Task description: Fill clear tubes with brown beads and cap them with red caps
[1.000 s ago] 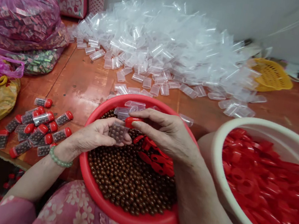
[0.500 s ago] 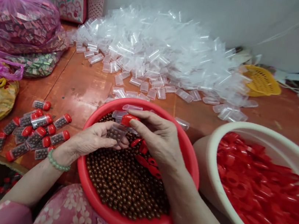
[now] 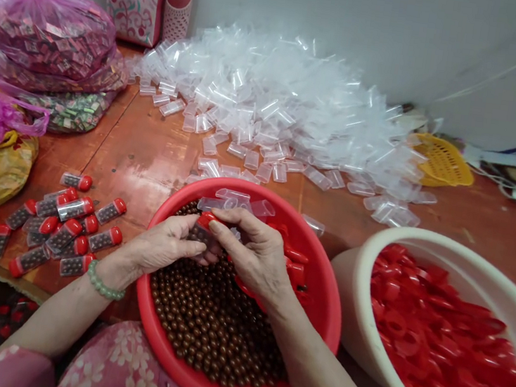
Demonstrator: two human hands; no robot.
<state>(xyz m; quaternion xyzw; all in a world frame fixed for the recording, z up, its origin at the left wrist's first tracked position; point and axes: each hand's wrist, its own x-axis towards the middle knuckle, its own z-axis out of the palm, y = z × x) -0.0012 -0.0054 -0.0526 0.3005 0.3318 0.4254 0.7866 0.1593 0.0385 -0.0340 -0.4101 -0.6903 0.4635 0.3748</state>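
Over a red basin (image 3: 150, 306) of brown balls (image 3: 215, 322), my left hand (image 3: 175, 239) holds a clear container (image 3: 201, 232) filled with dark balls, gripped between thumb and fingers. My right hand (image 3: 257, 251) pinches a red cap (image 3: 207, 219), which sits at the container's upper end. Whether the cap is fully seated cannot be made out. Several clear empty containers (image 3: 237, 202) and loose red caps (image 3: 296, 266) lie inside the basin, behind and beside my right hand.
Filled, capped containers (image 3: 74, 209) lie at the left. Behind the basin spreads a heap of clear containers (image 3: 271, 99). A white tub (image 3: 356, 278) of red caps stands at the right, a yellow basket (image 3: 444, 163) behind it. Plastic bags (image 3: 44, 35) are piled at the left.
My right hand has brought the red cap down onto the end of the container in my left hand. The view has shifted slightly.
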